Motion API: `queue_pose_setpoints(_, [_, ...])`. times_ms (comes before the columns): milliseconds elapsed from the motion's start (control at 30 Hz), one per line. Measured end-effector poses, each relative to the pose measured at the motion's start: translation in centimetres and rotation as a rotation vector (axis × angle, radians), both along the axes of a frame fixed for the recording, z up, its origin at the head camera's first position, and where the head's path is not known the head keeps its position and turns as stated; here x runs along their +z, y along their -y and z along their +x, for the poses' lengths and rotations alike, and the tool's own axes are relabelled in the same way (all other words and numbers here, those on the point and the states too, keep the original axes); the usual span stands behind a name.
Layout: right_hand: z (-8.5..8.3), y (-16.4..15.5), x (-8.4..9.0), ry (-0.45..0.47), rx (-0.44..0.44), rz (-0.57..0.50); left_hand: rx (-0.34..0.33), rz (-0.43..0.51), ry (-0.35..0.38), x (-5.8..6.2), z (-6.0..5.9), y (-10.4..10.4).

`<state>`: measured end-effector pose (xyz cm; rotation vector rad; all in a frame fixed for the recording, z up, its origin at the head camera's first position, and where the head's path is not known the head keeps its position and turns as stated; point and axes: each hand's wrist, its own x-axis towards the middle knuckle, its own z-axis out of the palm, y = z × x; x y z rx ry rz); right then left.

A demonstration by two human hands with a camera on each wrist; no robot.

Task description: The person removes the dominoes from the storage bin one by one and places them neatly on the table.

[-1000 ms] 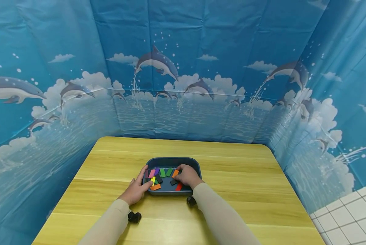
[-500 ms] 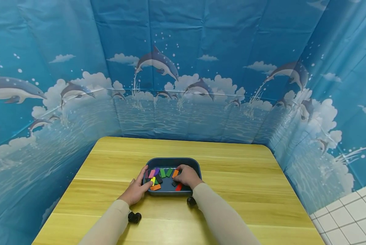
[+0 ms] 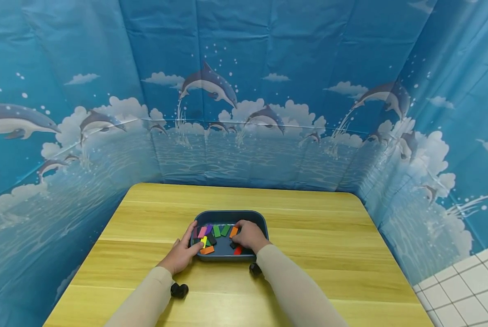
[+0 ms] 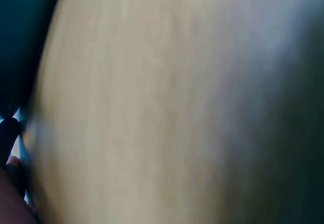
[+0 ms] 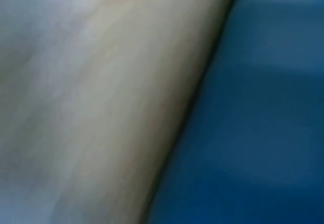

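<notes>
Currently: left hand (image 3: 179, 254) spread, right hand (image 3: 253, 237) at orange block (image 3: 234, 232)

One dark-blue tray (image 3: 222, 250) on one counter (image 3: 317, 240). Blocks inside it: two orange, one pink block (image 3: 203, 232), one purple block (image 3: 209, 228), one yellow block (image 3: 204, 240), one red block (image 3: 238, 250), two clear green blocks (image 3: 217, 230) plus a third partly covered; dark ones too overlapped to count. Left fingers on left rim, thumb at yellow. Right fingertips at the far orange; can't tell if pinching.

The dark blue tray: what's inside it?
The tray holds small coloured blocks: pink, purple, green, yellow, orange, red and black. The left hand and right hand cover parts; whatever lies beneath them can't be seen.
</notes>
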<state>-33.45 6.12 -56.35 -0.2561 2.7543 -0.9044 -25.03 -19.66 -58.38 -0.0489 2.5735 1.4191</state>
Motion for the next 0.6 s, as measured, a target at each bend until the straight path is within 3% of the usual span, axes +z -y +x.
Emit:
queue_pose_setpoints(100, [0.1,-0.1,0.0,-0.021,0.022,0.001,0.001,0.001,-0.004,-0.2,-0.1,0.0])
queue_pose_setpoints(267, [0.5,-0.5,1.1,-0.031,0.08,-0.096,-0.007,0.011,-0.026,-0.7,-0.3,0.1])
queue_pose_setpoints(433, [0.6,-1.5,3.8,-0.032,0.126,-0.158,-0.019,0.025,-0.045,-0.8,-0.5,0.2])
queue_pose_setpoints(600, [0.0,-4.1,6.6,-0.068,0.118,-0.167,-0.02,0.016,-0.033,-0.3,-0.2,0.3])
